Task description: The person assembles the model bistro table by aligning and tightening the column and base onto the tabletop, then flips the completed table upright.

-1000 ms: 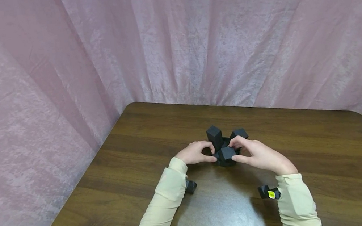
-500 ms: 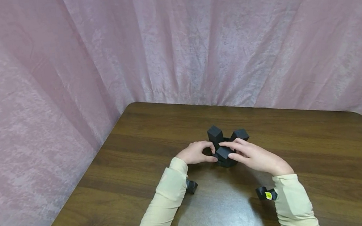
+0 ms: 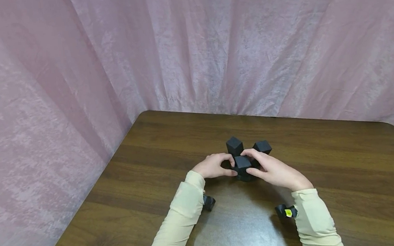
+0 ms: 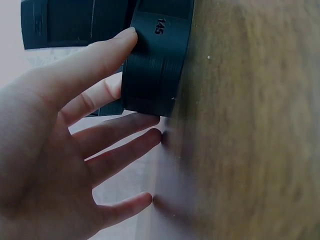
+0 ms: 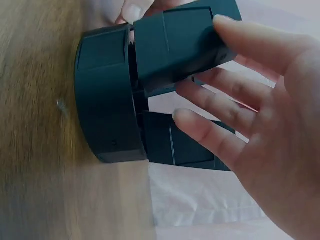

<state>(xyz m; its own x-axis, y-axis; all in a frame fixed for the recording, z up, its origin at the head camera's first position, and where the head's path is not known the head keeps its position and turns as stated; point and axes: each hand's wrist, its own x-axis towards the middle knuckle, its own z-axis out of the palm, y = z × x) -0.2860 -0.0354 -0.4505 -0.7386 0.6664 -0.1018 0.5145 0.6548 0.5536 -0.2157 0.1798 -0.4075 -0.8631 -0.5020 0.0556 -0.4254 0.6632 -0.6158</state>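
Note:
A round black base with a curved wall rests on the table, and the number 145 shows on it in the left wrist view. My left hand grips its left side between thumb and index finger, the other fingers spread near the tabletop. Over the near part of the base is a black rectangular block. My right hand holds this block by its sides with thumb and fingers. Two similar blocks, one at the back left and one at the back right, rise from the base.
The brown wooden table has rounded corners. A pink curtain hangs behind it and along the left side. Small black wrist cameras, a left one and a right one, stick out beside the pale sleeves.
My right hand has moved left with its block, shifting its fingers on it midway. The block has turned and now stands nearer my left hand, which keeps its place on the base.

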